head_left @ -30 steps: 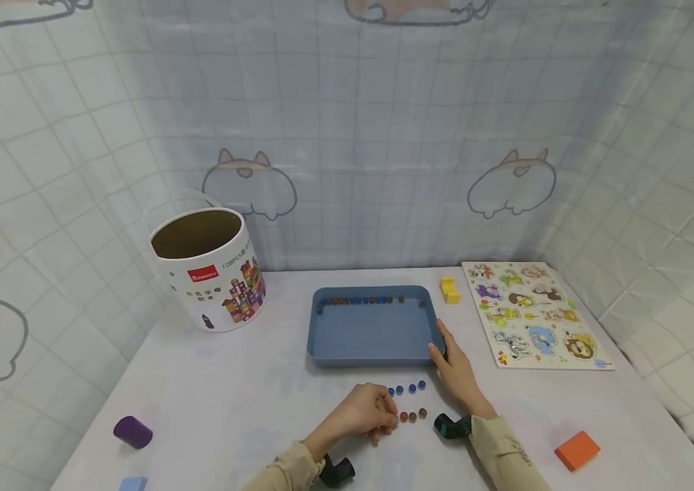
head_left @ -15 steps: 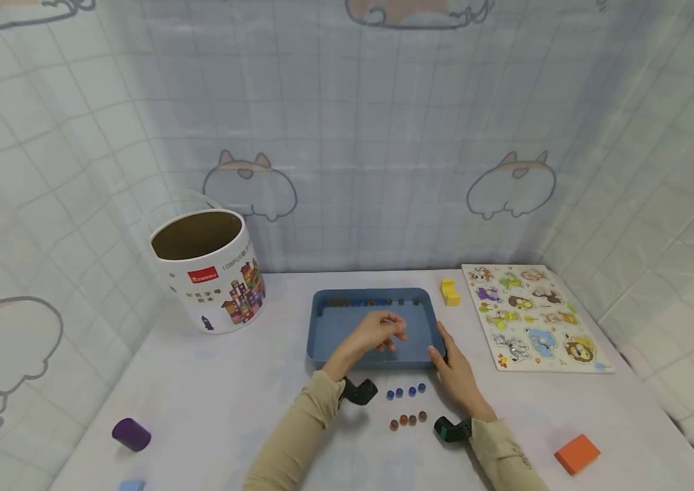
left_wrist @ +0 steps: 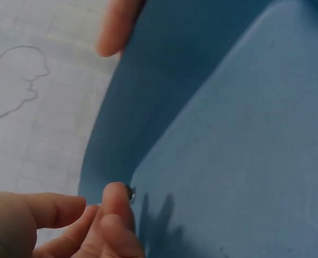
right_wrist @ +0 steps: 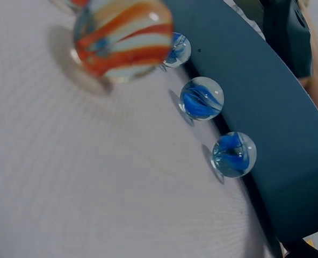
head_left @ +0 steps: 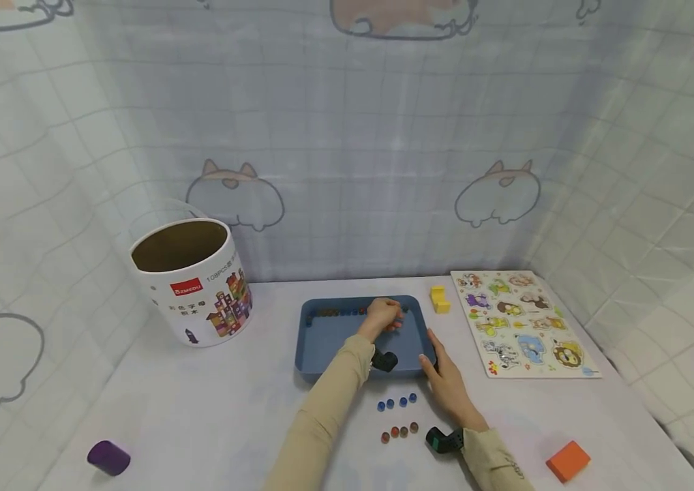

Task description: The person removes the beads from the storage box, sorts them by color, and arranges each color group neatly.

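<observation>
Lying before the near edge of the blue tray (head_left: 331, 349) on the white tabletop (head_left: 218, 409), orange-brown marbles (head_left: 395, 432) and blue marbles (head_left: 403, 402) show their swirls only to the right wrist camera. The right hand (head_left: 450, 387) pinches the tray's right edge; the left hand (head_left: 382, 316) curls its fingers near the far right corner, beside a glassy marble (left_wrist: 132, 194), whether grasping it I cannot tell. Grid-patterned sheeting (head_left: 353, 191) hangs behind.

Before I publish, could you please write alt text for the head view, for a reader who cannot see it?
A person's left hand is at a row of marbles in a blue tray, while the right hand holds the tray's right edge. In front lie four blue marbles and four reddish-brown ones; a bucket stands left, an animal puzzle lies right.
</observation>
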